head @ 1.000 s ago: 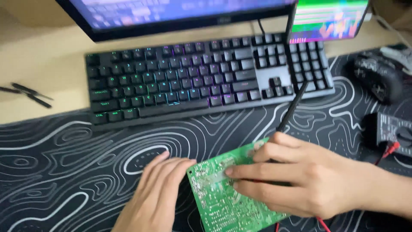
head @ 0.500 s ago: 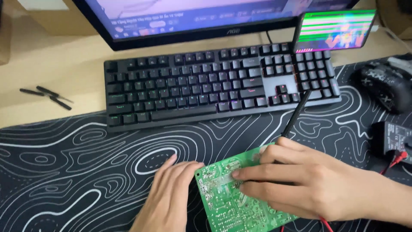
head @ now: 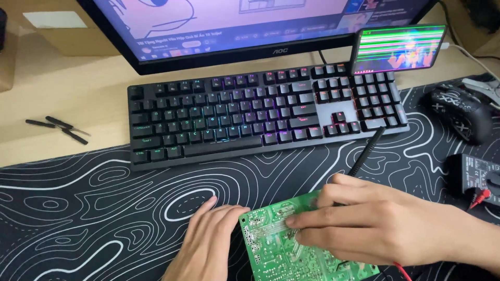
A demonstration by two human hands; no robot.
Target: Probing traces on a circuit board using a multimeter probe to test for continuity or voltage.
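Fingers of the right hand (head: 385,224) lie nearly flat and close together on top of the green circuit board (head: 291,250), pressing it down; a thin black probe (head: 367,151) sticks up from between them, slanting toward the keyboard (head: 260,112). Whether the hand truly pinches the probe or only lets it rest against the fingers, I cannot tell. Beside it, the left hand (head: 205,244) lies open, palm down, fingertips touching the board's left edge and holding nothing. That board sits on the black desk mat with white wavy lines (head: 104,208), near its front edge, below the keyboard. Further right lie a black mouse (head: 461,114) and a dark meter box (head: 476,174).
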